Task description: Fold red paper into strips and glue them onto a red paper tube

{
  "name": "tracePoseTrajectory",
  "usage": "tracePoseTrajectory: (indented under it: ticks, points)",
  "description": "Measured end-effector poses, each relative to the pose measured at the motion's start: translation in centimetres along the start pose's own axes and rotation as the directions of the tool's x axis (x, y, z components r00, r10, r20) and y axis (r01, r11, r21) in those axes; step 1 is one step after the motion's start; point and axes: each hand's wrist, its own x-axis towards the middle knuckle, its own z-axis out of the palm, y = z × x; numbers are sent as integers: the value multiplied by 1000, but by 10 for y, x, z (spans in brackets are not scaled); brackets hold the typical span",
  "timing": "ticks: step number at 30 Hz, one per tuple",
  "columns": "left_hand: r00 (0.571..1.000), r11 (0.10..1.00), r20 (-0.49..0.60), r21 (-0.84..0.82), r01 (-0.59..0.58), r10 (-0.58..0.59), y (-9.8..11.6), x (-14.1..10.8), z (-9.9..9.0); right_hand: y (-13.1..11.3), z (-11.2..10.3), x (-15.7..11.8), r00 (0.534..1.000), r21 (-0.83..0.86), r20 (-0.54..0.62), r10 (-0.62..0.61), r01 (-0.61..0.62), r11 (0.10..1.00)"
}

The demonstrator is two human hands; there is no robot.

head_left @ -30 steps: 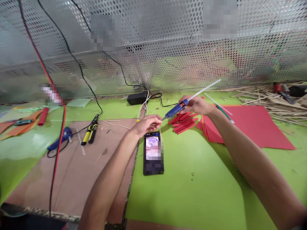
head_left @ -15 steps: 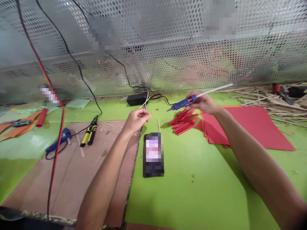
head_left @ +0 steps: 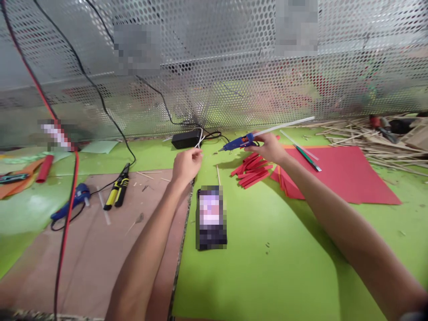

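My right hand (head_left: 270,147) is wrapped round a blue hot glue gun (head_left: 238,142), its nozzle pointing left and a long clear glue stick (head_left: 287,125) sticking out of its back. Under the gun lies a heap of red paper strips (head_left: 251,171). My left hand (head_left: 187,166) is closed, thumb against curled fingers, beside a white cable (head_left: 199,139); anything in its grip is hidden. A thin wooden stick (head_left: 218,174) lies between my hands, above a phone (head_left: 211,238) lying flat on the green table.
Red paper sheets (head_left: 344,174) and a green craft knife (head_left: 307,158) lie right, with wooden sticks (head_left: 351,136) behind. Left are yellow-black pliers (head_left: 117,189), another glue gun (head_left: 72,200) and a hanging red-black cable (head_left: 71,196). A black adapter (head_left: 186,139) sits before the perforated metal panel (head_left: 214,58).
The glue gun in my right hand has moved left, uncovering the green craft knife on the red paper. My left hand's fingers have curled in more. The view has shifted slightly.
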Motion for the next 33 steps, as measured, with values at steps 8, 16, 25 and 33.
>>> tracePoseTrajectory:
  ticks: [8,16,25,33]
  points:
    - [996,998,-83,47,-34,38,6,3,-9,3,25,-4,1000,-284,-31,-6,-3,959]
    - [991,995,-101,61,-77,83,15,2,-14,4,47,3,1000,-385,14,-16,20,923]
    - [988,985,-77,117,-128,138,18,-1,-9,-2,38,-5,998,-434,4,-63,58,899]
    - [949,954,212,142,-264,232,59,-18,-2,16,-25,-45,986,-493,-165,-2,-81,866]
